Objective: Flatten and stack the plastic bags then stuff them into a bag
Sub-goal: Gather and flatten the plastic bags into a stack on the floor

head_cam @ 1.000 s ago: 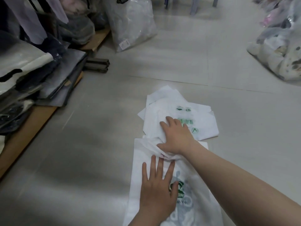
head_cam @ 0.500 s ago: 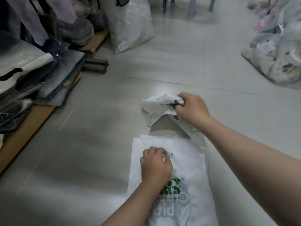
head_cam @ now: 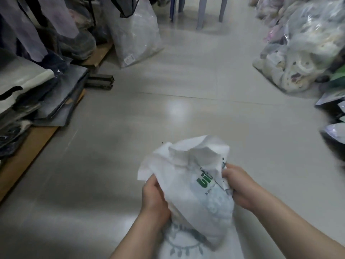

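A large white plastic bag [head_cam: 188, 176] with green lettering and a grey print is lifted off the floor at the bottom centre, its mouth gaping upward. My left hand [head_cam: 153, 198] grips its left edge. My right hand [head_cam: 237, 187] is closed on its right edge, with crumpled white plastic bunched under the fingers. The stack of flattened bags is not visible on the floor; whether it sits inside the big bag cannot be told. The bag's lower part [head_cam: 183, 242] trails toward me.
Grey tiled floor [head_cam: 186, 113] stretches ahead. A low wooden platform [head_cam: 28, 148] with stacked dark packets runs along the left. A clear filled sack [head_cam: 134, 32] stands at the back left, chair legs [head_cam: 200, 12] behind it. Bagged goods [head_cam: 298, 57] pile up on the right.
My right hand pulled the stack of bags back from the floor to the large bag. Both hands lifted the large bag, and its mouth now stands open.
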Demonstrator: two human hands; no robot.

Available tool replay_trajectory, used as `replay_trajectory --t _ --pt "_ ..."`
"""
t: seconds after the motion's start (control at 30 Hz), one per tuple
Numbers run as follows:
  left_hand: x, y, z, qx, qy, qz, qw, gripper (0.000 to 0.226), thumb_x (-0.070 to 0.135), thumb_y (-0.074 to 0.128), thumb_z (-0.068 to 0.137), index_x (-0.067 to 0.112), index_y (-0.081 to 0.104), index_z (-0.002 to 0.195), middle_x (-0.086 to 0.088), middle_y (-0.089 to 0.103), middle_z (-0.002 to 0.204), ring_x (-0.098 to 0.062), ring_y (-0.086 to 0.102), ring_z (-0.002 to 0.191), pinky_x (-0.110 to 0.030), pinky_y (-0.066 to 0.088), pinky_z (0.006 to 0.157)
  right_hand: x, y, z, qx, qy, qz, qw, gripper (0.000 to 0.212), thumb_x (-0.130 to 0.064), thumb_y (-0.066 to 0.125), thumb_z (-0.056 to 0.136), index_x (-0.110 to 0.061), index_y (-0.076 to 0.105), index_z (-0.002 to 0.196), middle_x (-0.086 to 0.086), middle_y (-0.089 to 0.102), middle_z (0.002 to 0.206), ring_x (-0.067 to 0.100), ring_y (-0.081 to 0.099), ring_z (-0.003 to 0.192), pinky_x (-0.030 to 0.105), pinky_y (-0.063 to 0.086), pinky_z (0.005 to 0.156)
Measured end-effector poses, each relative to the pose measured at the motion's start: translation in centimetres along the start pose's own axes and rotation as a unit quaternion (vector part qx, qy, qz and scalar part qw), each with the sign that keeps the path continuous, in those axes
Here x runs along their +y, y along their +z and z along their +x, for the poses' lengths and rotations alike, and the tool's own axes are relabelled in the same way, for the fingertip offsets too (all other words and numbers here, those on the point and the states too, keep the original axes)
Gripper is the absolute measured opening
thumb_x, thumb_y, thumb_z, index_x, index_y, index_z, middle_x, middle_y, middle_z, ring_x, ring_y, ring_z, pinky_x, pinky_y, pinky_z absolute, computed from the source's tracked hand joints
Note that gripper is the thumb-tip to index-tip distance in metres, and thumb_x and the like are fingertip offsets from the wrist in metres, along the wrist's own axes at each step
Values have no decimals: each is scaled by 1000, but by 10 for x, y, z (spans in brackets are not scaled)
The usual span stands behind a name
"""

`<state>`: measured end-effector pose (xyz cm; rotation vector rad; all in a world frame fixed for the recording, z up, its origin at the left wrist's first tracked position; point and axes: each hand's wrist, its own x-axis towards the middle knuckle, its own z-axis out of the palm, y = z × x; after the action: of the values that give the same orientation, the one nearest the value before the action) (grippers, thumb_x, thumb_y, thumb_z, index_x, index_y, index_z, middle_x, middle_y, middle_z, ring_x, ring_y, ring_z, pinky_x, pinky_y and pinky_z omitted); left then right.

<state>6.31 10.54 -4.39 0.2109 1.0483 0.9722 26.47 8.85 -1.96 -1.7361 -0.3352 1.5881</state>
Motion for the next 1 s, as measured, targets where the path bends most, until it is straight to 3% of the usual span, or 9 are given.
replay_trajectory --t 0.17,0.27,0.37,0.47,0.6,0.7,0.8,0.9,1.0 --pt "3 -26 -2 56 -80 58 994 61 59 41 97 10 74 111 -18 78 105 -33 72 95 -43 53 83 45 15 6 6 67 -12 998 29 -17 61 93 5 73 106 21 77 97 35 76 79 49 60 84" --pt "11 -34 0 50 -54 159 985 41 43 65 87 11 76 109 -16 77 108 -34 74 98 -51 53 96 39 22 -7 -45 28 -41 998 42 -52 59 92 -16 76 106 6 81 96 24 79 80 35 58 75" --pt "14 -33 7 92 53 342 934 15 20 63 92 13 74 98 -7 78 103 -26 73 96 -44 55 95 35 23 -12 -65 -54 -180 980 43 -47 76 81 -29 64 118 -6 80 100 14 78 85 28 55 66" --pt "14 -30 4 137 122 461 868 30 33 51 98 11 68 88 -6 73 95 -27 67 91 -39 53 85 42 23 -12 -41 -57 -254 965 57 -29 80 73 -33 55 124 -5 75 106 17 76 87 27 56 57" --pt "7 -27 -3 145 187 519 821 42 36 48 101 8 53 69 -8 62 79 -29 58 77 -38 46 72 57 24 -10 39 -85 -442 892 90 -51 71 68 -29 37 148 0 52 137 23 62 114 38 56 85" --pt "3 -26 -12 69 199 421 882 34 39 55 94 11 68 81 -5 73 87 -28 68 86 -41 53 82 56 26 -12 104 -160 -545 817 96 -63 64 74 -25 28 154 -2 30 151 22 33 140 38 37 109" --pt "0 -24 -33 -95 191 369 905 27 34 55 93 22 76 104 1 78 106 -20 72 104 -48 54 97 44 27 -11 19 -198 -481 854 86 -45 68 78 -26 31 154 -8 28 153 15 30 143 38 32 116" --pt "0 -14 -58 -241 271 493 791 36 33 51 96 17 69 122 1 72 122 -13 64 119 -43 49 102 25 23 -16 -24 -170 -442 881 39 -16 74 82 -24 60 119 -3 59 121 3 58 120 31 51 95" --pt "2 2 -82 -360 306 561 680 39 23 52 99 16 58 137 -2 59 143 -13 49 136 -39 42 109 15 25 -34 0 -197 -432 880 16 -5 49 103 -11 62 95 11 62 101 20 52 128 29 39 96"
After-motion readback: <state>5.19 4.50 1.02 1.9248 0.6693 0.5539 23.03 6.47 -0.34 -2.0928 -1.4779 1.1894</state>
